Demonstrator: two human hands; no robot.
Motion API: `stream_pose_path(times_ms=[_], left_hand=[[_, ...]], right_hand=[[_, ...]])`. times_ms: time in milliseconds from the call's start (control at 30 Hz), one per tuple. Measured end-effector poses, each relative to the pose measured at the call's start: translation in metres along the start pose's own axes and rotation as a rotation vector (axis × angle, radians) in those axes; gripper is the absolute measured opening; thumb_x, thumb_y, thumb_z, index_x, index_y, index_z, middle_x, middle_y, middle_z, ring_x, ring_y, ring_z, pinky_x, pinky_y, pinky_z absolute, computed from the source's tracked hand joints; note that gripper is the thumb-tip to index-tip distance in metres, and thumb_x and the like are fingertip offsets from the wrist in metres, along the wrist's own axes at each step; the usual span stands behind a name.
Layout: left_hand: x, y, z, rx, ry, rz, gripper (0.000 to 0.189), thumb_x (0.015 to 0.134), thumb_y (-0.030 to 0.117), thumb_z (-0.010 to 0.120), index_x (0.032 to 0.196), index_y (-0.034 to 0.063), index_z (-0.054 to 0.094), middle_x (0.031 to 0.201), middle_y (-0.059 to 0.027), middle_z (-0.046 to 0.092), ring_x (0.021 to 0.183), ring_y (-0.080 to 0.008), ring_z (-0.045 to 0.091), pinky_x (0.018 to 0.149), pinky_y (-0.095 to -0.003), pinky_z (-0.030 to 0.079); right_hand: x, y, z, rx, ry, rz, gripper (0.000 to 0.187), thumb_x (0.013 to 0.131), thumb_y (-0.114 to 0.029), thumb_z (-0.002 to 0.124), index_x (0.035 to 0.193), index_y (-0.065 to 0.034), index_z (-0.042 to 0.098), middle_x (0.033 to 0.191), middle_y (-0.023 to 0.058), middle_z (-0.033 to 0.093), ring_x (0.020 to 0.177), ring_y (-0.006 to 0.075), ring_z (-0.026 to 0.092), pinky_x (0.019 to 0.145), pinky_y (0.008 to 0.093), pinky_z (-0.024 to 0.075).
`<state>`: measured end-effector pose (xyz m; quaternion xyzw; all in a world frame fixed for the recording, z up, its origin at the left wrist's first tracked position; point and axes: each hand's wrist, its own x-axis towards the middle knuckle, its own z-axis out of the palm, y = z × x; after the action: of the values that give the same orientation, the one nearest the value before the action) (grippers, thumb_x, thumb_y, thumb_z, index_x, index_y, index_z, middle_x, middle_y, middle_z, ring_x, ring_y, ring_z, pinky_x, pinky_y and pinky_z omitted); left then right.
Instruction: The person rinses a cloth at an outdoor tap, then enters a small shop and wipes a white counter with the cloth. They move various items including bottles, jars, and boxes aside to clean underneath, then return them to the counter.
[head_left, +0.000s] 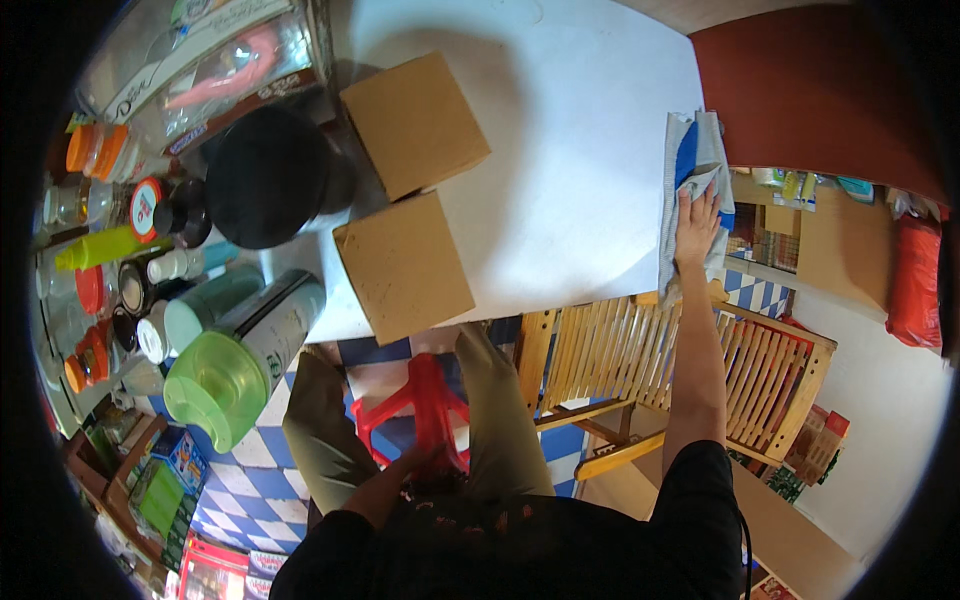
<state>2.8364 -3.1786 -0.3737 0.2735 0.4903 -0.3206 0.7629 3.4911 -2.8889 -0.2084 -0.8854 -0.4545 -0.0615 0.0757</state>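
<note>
At the right end of the white tabletop, my right hand lies flat on a crumpled grey and blue cloth, its fingers spread a little. The cloth hangs partly over the table's edge. My left hand is low in front of my body, near the red plastic stool; it is dark and blurred, and its fingers cannot be made out. Two brown cardboard boxes stand side by side on the left part of the table.
Left of the boxes are a black round lid, a green plastic container, and several bottles and jars. A slatted wooden chair stands below the table's right part. A dark red panel and a shelf holding a red bag are at the right.
</note>
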Motion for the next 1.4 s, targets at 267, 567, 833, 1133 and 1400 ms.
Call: stream_pose_path(times_ms=[267, 567, 833, 1133, 1400], left_hand=[[0.096, 0.053, 0.011, 0.479, 0.218, 0.271, 0.077, 0.089, 0.067, 0.054, 0.134, 0.0042, 0.054, 0.113, -0.0271, 0.067, 0.103, -0.0440, 0.066, 0.088, -0.0483, 0.053], [0.079, 0.077, -0.021, 0.669, 0.010, 0.486, 0.058, 0.095, 0.055, 0.054, 0.121, 0.0050, 0.066, 0.108, -0.0239, 0.070, 0.098, -0.0395, 0.068, 0.083, -0.0470, 0.054], [0.041, 0.124, -0.075, 0.861, 0.681, 0.862, 0.032, 0.092, 0.031, 0.062, 0.108, 0.0037, 0.066, 0.090, -0.0201, 0.070, 0.086, -0.0396, 0.068, 0.074, -0.0468, 0.055], [-0.208, 0.231, -0.059, 0.799, 1.228, 1.609, 0.010, 0.091, 0.011, 0.067, 0.097, 0.0032, 0.066, 0.092, -0.0135, 0.066, 0.088, -0.0362, 0.063, 0.078, -0.0437, 0.051], [-0.198, 0.377, -0.012, 1.579, 1.019, 1.574, 0.020, 0.089, 0.027, 0.071, 0.095, 0.0094, 0.066, 0.111, -0.0099, 0.060, 0.111, -0.0284, 0.056, 0.096, -0.0408, 0.045]], right_hand=[[-0.013, 0.007, -0.003, -0.048, -0.008, -0.016, 0.069, 0.102, -0.061, 0.036, 0.153, -0.0138, 0.042, 0.166, 0.0061, 0.025, 0.153, 0.0364, 0.016, 0.122, 0.0553, 0.0098], [-0.035, 0.005, -0.003, -0.273, -0.055, 0.158, 0.068, 0.103, -0.059, 0.032, 0.153, -0.0139, 0.042, 0.167, 0.0086, 0.023, 0.151, 0.0392, 0.020, 0.119, 0.0619, 0.0182], [-0.119, -0.230, -0.026, 0.009, -0.065, -0.160, 0.076, 0.099, -0.066, 0.030, 0.156, -0.0152, 0.038, 0.168, 0.0129, 0.018, 0.154, 0.0399, 0.010, 0.123, 0.0575, 0.0010], [-0.087, -0.127, -0.055, 0.038, -0.147, 0.125, 0.080, 0.098, -0.069, 0.030, 0.161, -0.0212, 0.024, 0.168, 0.0134, 0.014, 0.155, 0.0377, 0.005, 0.123, 0.0562, -0.0008], [0.002, -0.056, -0.022, 0.078, -0.023, 0.254, 0.079, 0.098, -0.061, 0.036, 0.154, -0.0058, 0.036, 0.163, 0.0209, 0.027, 0.152, 0.0426, 0.016, 0.123, 0.0549, 0.0072]])
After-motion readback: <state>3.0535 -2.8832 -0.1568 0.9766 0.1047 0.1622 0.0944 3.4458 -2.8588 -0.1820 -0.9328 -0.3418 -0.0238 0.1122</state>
